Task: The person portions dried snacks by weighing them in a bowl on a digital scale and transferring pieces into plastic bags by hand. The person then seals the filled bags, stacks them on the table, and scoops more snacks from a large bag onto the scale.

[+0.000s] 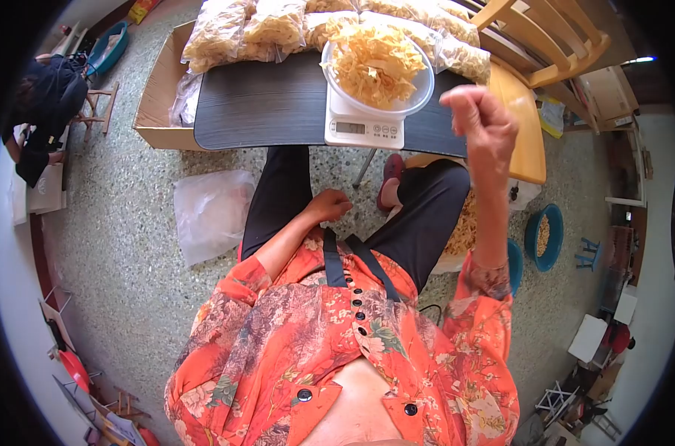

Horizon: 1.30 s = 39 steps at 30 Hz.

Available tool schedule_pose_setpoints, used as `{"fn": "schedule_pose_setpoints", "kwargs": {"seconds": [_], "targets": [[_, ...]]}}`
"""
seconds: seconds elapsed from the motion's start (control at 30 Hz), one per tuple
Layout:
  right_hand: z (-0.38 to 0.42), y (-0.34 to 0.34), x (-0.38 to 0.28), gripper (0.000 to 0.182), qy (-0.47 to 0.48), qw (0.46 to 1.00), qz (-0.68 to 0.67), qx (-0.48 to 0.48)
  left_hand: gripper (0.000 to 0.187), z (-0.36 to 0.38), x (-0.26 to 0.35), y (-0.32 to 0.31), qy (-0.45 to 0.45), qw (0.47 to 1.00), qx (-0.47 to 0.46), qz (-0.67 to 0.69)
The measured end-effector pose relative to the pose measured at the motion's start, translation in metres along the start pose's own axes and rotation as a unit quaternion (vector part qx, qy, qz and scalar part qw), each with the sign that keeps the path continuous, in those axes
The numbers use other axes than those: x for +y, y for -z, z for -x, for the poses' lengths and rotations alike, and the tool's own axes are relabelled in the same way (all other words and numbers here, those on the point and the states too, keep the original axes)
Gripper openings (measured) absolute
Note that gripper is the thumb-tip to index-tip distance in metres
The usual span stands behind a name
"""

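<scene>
My right hand is raised beside the table's right part, its fingers curled in toward the thumb. Whether anything small is pinched in it I cannot make out. To its left, a clear plastic bowl heaped with pale yellow dried flakes sits on a white digital scale. The scale's display is lit, but its figures are hard to read. Over my lap, near my thigh, my left hand rests with loosely curled fingers and nothing visible in it.
Filled clear bags line the back of the dark table. A cardboard box stands left, a wooden chair right. A plastic bag lies on the floor; a teal basin is at right. Another person sits far left.
</scene>
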State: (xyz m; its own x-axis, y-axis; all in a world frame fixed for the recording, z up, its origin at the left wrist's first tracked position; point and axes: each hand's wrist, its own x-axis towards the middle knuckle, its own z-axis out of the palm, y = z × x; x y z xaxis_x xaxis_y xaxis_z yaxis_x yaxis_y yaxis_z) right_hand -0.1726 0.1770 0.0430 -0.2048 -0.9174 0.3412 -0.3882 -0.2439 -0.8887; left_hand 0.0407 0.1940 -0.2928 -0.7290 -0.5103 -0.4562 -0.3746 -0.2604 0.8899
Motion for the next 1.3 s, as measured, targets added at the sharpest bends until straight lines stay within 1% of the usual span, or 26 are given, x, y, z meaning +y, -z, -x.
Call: {"fn": "schedule_pose_setpoints", "kwargs": {"seconds": [0.03,0.07,0.1,0.17,0.2,0.23,0.3,0.33,0.37,0.43,0.47,0.57,0.6,0.67,0.7,0.77,0.9,0.97,1.2,1.27,1.3], "targets": [[-0.016,-0.004,-0.009,0.015,0.035,0.999,0.033,0.020,0.029,0.001,0.002,0.000,0.002,1.000,0.006,0.008],[-0.031,-0.001,-0.013,0.013,0.052,0.995,0.089,0.013,0.029,0.001,0.001,0.001,0.005,1.000,0.008,0.005],[-0.048,-0.001,-0.012,0.013,0.053,0.994,0.092,0.010,0.029,-0.001,0.000,0.001,0.002,1.000,0.008,0.008],[-0.076,-0.003,-0.010,0.014,0.182,0.957,0.215,-0.060,0.030,-0.002,-0.001,0.001,-0.014,0.999,0.020,-0.037],[-0.083,-0.003,-0.011,0.024,0.145,0.954,0.243,-0.097,0.030,-0.002,-0.001,0.001,-0.015,0.999,0.020,-0.035],[-0.087,-0.006,-0.015,0.024,0.146,0.953,0.245,-0.099,0.030,0.000,0.000,0.000,-0.025,0.999,0.016,-0.032],[-0.096,-0.016,-0.017,0.029,0.164,0.916,0.318,-0.182,0.031,0.002,0.000,-0.002,-0.034,0.999,0.013,-0.026],[-0.103,-0.019,-0.011,0.041,0.160,0.908,0.328,-0.205,0.031,0.002,0.000,-0.002,-0.050,0.997,0.022,-0.052],[-0.107,-0.022,-0.007,0.041,0.162,0.908,0.328,-0.205,0.031,0.002,0.000,-0.002,-0.066,0.994,0.030,-0.078],[-0.112,-0.031,0.000,0.050,0.265,0.849,0.409,-0.204,0.030,0.003,0.001,-0.003,-0.066,0.995,0.029,-0.071],[-0.115,-0.034,0.000,0.056,0.235,0.849,0.416,-0.225,0.030,0.004,0.002,-0.003,-0.065,0.995,0.026,-0.066],[-0.115,-0.039,0.012,0.051,0.223,0.836,0.453,-0.214,0.030,0.003,0.001,-0.004,-0.067,0.995,0.032,-0.068],[-0.115,-0.040,0.015,0.051,0.224,0.836,0.452,-0.215,0.030,0.003,0.001,-0.003,-0.067,0.995,0.033,-0.067],[-0.114,-0.038,0.018,0.041,0.195,0.849,0.439,-0.219,0.031,0.003,0.002,-0.003,-0.077,0.992,0.040,-0.087],[-0.113,-0.038,0.020,0.041,0.195,0.849,0.440,-0.219,0.031,0.002,0.003,-0.002,-0.077,0.993,0.040,-0.085],[-0.107,-0.038,0.020,0.030,0.220,0.849,0.437,-0.198,0.032,0.003,0.003,-0.002,-0.083,0.992,0.043,-0.084],[-0.094,-0.037,0.022,0.024,0.217,0.857,0.430,-0.181,0.033,0.005,0.006,-0.001,-0.078,0.993,0.040,-0.082],[-0.090,-0.034,0.024,0.018,0.210,0.885,0.386,-0.154,0.033,0.005,0.007,-0.001,-0.076,0.994,0.038,-0.073],[-0.080,-0.030,0.030,0.018,0.207,0.917,0.318,-0.120,0.032,0.002,0.003,0.001,-0.059,0.996,0.022,-0.070],[-0.077,-0.029,0.030,0.019,0.208,0.923,0.306,-0.103,0.032,0.003,0.006,0.001,-0.017,0.999,0.011,-0.050],[-0.077,-0.028,0.032,0.019,0.208,0.923,0.306,-0.102,0.032,0.003,0.008,0.001,-0.017,0.998,0.010,-0.051]]}}
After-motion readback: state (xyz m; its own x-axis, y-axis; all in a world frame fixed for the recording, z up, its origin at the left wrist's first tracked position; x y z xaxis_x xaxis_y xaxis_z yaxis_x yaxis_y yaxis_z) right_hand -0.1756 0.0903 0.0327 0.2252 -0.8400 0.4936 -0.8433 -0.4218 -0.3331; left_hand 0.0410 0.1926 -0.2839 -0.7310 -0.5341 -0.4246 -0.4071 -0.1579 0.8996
